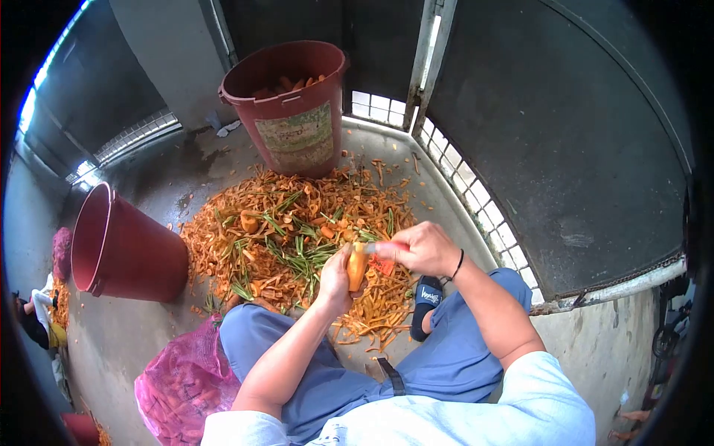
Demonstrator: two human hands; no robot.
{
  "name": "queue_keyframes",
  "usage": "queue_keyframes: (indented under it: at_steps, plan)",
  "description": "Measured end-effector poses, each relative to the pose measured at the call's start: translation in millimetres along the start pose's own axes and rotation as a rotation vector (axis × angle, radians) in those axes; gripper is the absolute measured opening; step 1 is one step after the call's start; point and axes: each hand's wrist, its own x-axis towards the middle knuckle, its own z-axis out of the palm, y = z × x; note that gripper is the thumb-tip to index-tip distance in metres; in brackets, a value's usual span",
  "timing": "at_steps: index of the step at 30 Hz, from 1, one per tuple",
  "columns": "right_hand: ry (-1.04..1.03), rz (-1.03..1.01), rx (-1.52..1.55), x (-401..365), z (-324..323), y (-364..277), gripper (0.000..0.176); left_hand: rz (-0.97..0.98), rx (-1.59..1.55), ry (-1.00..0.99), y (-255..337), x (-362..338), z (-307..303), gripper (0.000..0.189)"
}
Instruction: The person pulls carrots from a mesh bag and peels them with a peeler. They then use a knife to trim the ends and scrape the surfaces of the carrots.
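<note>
My left hand (336, 281) is wrapped around a peeled-looking orange carrot (357, 269), held upright above the heap. In my right hand (429, 249) is a peeler with a red handle (392, 247). Its small metal blade lies against the carrot's upper end, though its exact shape is hard to make out. Below both hands spreads a large pile of carrot peelings (297, 223), mixed with green stem pieces (303, 249) and some carrot chunks (250, 221).
A large red bucket (327, 130) holding carrots stands behind the pile. Another red bucket (149, 256) leans at the left. A pink mesh sack (186, 372) lies by my left knee. Dark gate panels (565, 149) close off the back and right.
</note>
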Motion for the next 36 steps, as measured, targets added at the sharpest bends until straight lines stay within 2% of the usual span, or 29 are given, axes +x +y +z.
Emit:
queue_keyframes:
  at_steps: [2, 3, 4, 6, 12, 14, 16, 18, 20, 21, 22, 23, 24, 26, 27, 28, 30, 31, 32, 34, 35, 36]
  plan:
    - [0.085, 0.291, -0.025, 3, -7, -1, 0.04, 0.0, 0.022, -0.022, -4, 2, -3, 0.036]
    - [0.157, 0.318, -0.037, 4, -7, 10, 0.042, -0.016, 0.028, -0.03, -3, 0, -3, 0.038]
    - [0.16, 0.319, -0.037, 6, -3, 21, 0.042, -0.016, 0.03, -0.033, -3, -2, -3, 0.038]
    - [0.35, 0.246, 0.05, 10, 0, 30, 0.048, -0.091, -0.014, -0.079, -1, -1, -7, 0.042]
    - [0.439, 0.159, 0.221, 9, -7, 26, 0.042, -0.038, -0.084, -0.048, -1, 3, -6, 0.05]
    - [0.472, 0.107, 0.254, 8, -13, 27, 0.042, -0.021, -0.176, -0.213, -2, 4, -9, 0.051]
    - [0.46, 0.088, 0.223, 4, -22, 23, 0.042, 0.05, -0.014, -0.152, -10, 14, -12, 0.045]
    - [0.495, 0.022, 0.166, 2, -24, 24, 0.042, 0.157, 0.241, 0.082, -46, 40, -22, 0.028]
    - [0.514, -0.018, 0.119, 0, -28, 26, 0.043, -0.115, 0.473, 0.222, -104, 92, -91, 0.016]
    - [0.489, 0.018, 0.133, -3, -32, 24, 0.044, -0.178, 0.383, 0.34, -117, 72, -78, 0.018]
    - [0.45, 0.029, 0.137, -4, -37, 25, 0.044, -0.328, 0.135, 0.173, -142, 97, -129, 0.017]
    - [0.475, -0.01, 0.17, -5, -39, 28, 0.044, -0.355, 0.005, 0.324, -135, 78, -103, 0.013]
    - [0.494, -0.044, 0.202, -6, -42, 32, 0.045, -0.364, 0.129, 0.191, -127, 82, -104, 0.007]
    - [0.508, -0.028, 0.166, -10, -45, 38, 0.044, -0.021, 0.121, 0.262, -62, 69, -49, 0.033]
    - [0.525, -0.001, 0.163, -10, -48, 41, 0.045, 0.098, 0.154, 0.317, -8, 36, 15, 0.025]
    - [0.535, 0.022, 0.158, -9, -50, 42, 0.045, 0.208, 0.256, 0.256, 35, 61, 9, 0.021]
    - [0.501, 0.071, 0.139, -10, -49, 44, 0.048, 0.588, 0.228, -0.183, 136, 60, 40, 0.02]
    - [0.486, 0.089, 0.131, -9, -45, 47, 0.049, 0.618, 0.167, -0.117, 173, 37, 67, 0.02]
    - [0.476, 0.103, 0.123, -7, -41, 49, 0.051, 0.707, 0.223, -0.331, 223, 44, 60, 0.022]
    - [0.44, 0.111, 0.032, -7, -39, 43, 0.053, 0.64, -0.014, -0.163, 273, 38, 51, 0.021]
    - [0.418, 0.117, 0.029, -5, -36, 42, 0.053, 0.642, -0.032, -0.134, 264, 16, 48, 0.021]
    - [0.396, 0.118, 0.027, -1, -33, 42, 0.053, 0.769, 0.016, -0.098, 245, -11, 52, 0.02]
